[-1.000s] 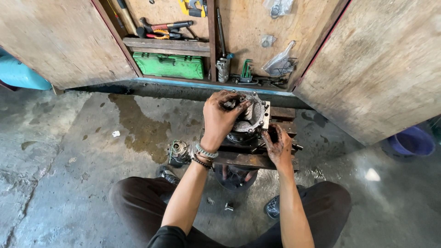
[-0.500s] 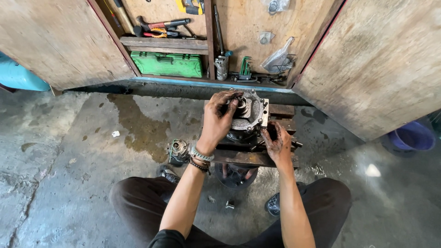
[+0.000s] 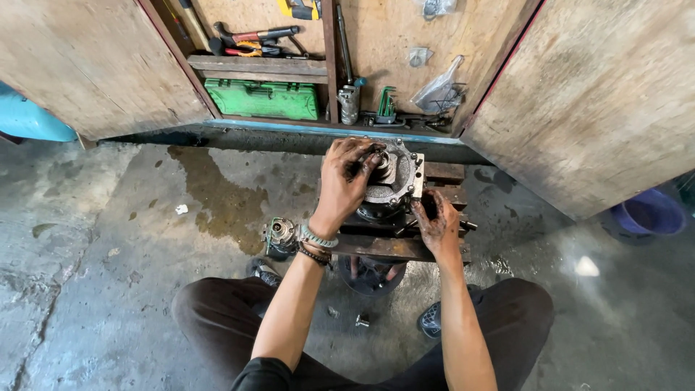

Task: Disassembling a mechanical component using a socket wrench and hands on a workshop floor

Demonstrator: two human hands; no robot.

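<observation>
While the person crouched on the stained concrete floor (image 3: 145,239), both greasy hands were at a round metal housing.
Housing: the metal housing (image 3: 397,181) sat on a dark wooden stand (image 3: 391,246), near its far edge, in front of an open tool cupboard (image 3: 326,123).
Left hand: the left hand (image 3: 346,177) lay over the housing's top, fingers curled and pinched on a small part at its centre.
Right hand: the right hand (image 3: 436,221) rested at the housing's near right side; whether its fingers were gripping something dark or only pressing could not be told.
Slip risk: the grease on both hands looked likely to let the small centre part slide out of the pinch and drop into the housing or onto the floor.
Tipping risk: the housing seemed only propped on the stand, so a hard twist from the left hand might have rocked it off the far edge if the right hand did not brace it.
Loose parts: a second small assembly (image 3: 281,235) lay just off the stand's left end, and a nut-like piece (image 3: 363,319) sat between the knees, easy to kick away.
Hidden: the left hand covered the housing's centre, and the space under the stand was in shadow.
Hard to make out: the tools on the cupboard shelf were too small to identify beyond a green case (image 3: 262,99).
</observation>
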